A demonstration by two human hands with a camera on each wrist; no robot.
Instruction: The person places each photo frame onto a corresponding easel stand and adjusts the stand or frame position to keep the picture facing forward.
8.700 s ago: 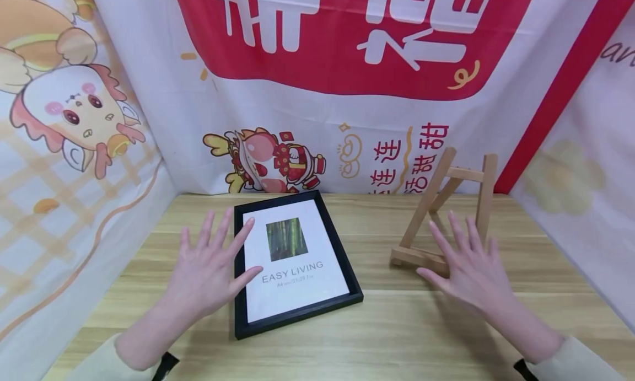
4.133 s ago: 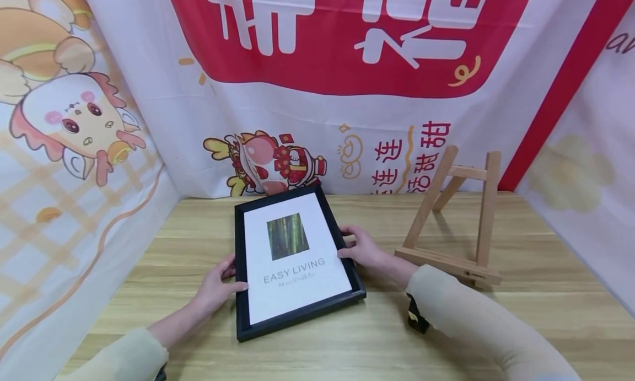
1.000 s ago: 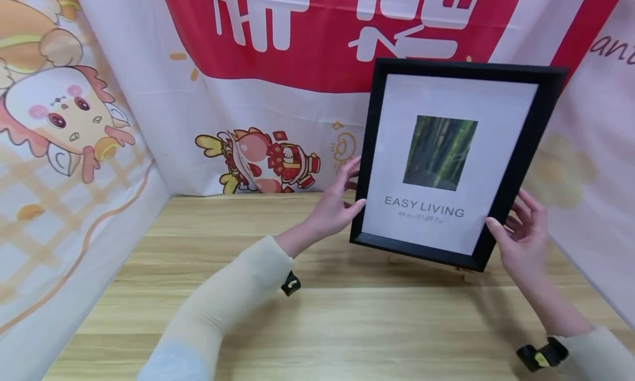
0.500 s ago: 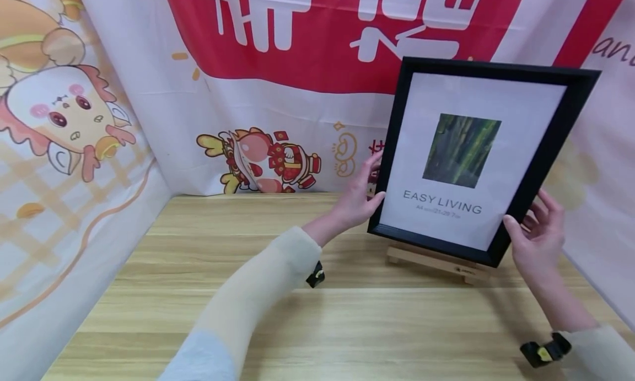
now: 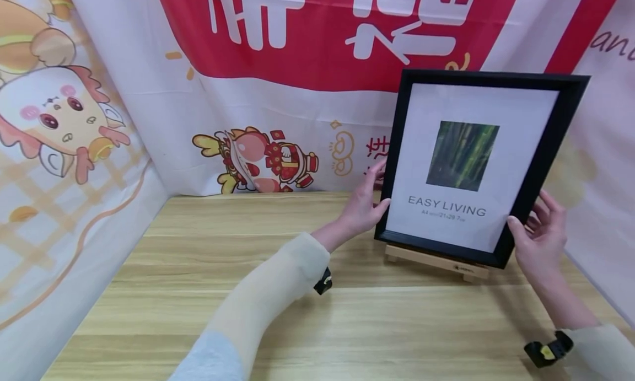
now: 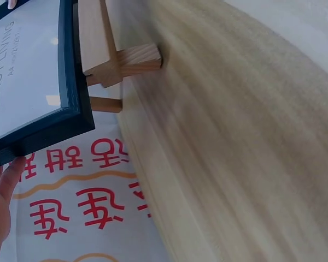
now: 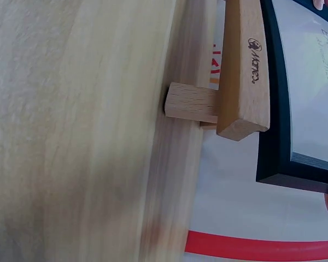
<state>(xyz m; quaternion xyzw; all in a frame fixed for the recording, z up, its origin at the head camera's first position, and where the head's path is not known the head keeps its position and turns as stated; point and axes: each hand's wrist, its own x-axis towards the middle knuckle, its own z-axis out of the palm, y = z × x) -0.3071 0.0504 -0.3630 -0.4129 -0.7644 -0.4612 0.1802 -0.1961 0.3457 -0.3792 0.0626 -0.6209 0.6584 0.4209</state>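
Observation:
A black picture frame (image 5: 456, 155) with a white sheet and a green bamboo photo stands tilted back at the wooden easel (image 5: 436, 261). Its body hides all of the easel except the front ledge and feet. My left hand (image 5: 359, 207) holds the frame's left side, thumb in front and fingers behind. On the other side my right hand (image 5: 543, 237) grips the edge the same way. Seen from the left wrist, the frame's lower edge (image 6: 76, 117) lies right along the easel ledge (image 6: 98, 41); whether the ledge bears its weight I cannot tell.
A wood-grain table (image 5: 198, 293) carries the easel. Printed cloth walls stand at the back (image 5: 273, 105), left (image 5: 64, 177) and right (image 5: 605, 204). The right cloth is close to my right hand.
My hands, first spread over the table, took the frame by its sides, lifted it from the left and carried it right to the easel. In the last half second it came down slightly.

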